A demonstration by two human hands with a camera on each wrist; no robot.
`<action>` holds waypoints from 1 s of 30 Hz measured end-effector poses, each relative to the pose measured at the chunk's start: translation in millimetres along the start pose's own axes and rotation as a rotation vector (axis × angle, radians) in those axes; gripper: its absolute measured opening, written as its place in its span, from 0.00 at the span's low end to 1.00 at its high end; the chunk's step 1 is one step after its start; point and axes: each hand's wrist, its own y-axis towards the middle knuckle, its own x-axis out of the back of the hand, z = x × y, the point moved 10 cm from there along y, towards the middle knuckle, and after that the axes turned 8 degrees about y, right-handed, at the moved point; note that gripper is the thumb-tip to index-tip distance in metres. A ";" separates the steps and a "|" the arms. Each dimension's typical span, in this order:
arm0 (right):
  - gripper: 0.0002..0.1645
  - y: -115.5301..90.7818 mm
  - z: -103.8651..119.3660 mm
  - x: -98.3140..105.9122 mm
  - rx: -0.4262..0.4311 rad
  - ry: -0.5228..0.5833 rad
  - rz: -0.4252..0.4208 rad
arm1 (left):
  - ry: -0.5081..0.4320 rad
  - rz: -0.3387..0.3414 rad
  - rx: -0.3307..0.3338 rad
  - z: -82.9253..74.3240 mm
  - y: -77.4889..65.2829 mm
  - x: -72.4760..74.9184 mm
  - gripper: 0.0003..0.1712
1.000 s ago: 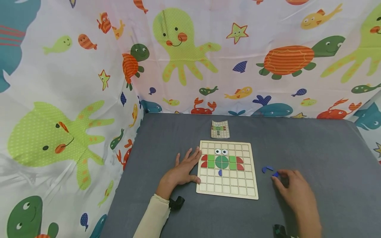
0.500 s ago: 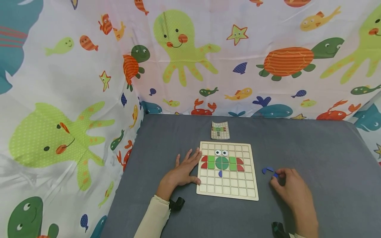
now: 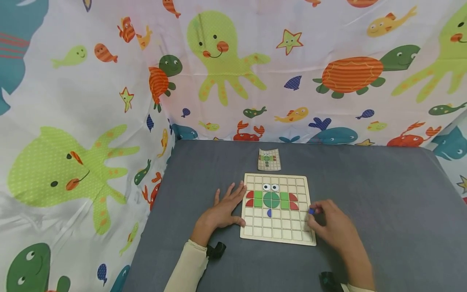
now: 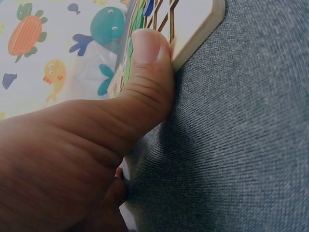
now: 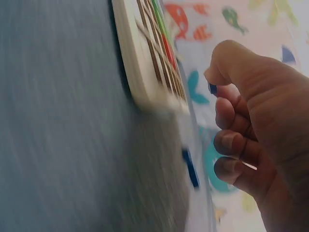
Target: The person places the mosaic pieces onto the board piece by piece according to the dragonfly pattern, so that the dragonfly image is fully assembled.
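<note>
A square wooden grid board [image 3: 292,234] lies on the grey cloth, holding red, green, white-eye and blue pieces. My left hand [image 3: 220,213] rests at its left edge, fingers spread, with the thumb [image 4: 152,72] against the rim in the left wrist view. A small blue tile [image 3: 311,211] is pinched between thumb and fingertips of my right hand [image 3: 332,225], at the board's right edge. On the board, one blue quarter- or half-round piece [image 3: 269,213] sits below the green circle [image 3: 271,200]. In the right wrist view, loose blue pieces [image 5: 190,167] lie on the cloth; the right hand hides them from the head view.
A small pattern card [image 3: 269,159] lies behind the board, showing a similar figure on a grid. The grey cloth [image 3: 394,194] covers the table. A curtain [image 3: 240,117] printed with sea animals stands along the back and left.
My right hand has lifted one blue tile from the loose ones and carried it left to the board's right edge. The left hand has stayed in place.
</note>
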 end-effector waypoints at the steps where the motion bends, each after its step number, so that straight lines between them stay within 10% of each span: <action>1: 0.16 1.8 6.7 -6.3 0.028 0.012 0.014 | 0.002 0.000 0.001 0.5 0.0 -0.3 0.70; 9: 0.13 11.0 45.9 -48.1 0.170 0.084 0.066 | 0.005 0.001 0.003 2.0 0.3 -2.8 0.70; 30: 0.15 20.3 61.4 -79.7 0.181 0.021 0.132 | 0.001 -0.003 -0.001 3.5 1.6 -3.4 0.70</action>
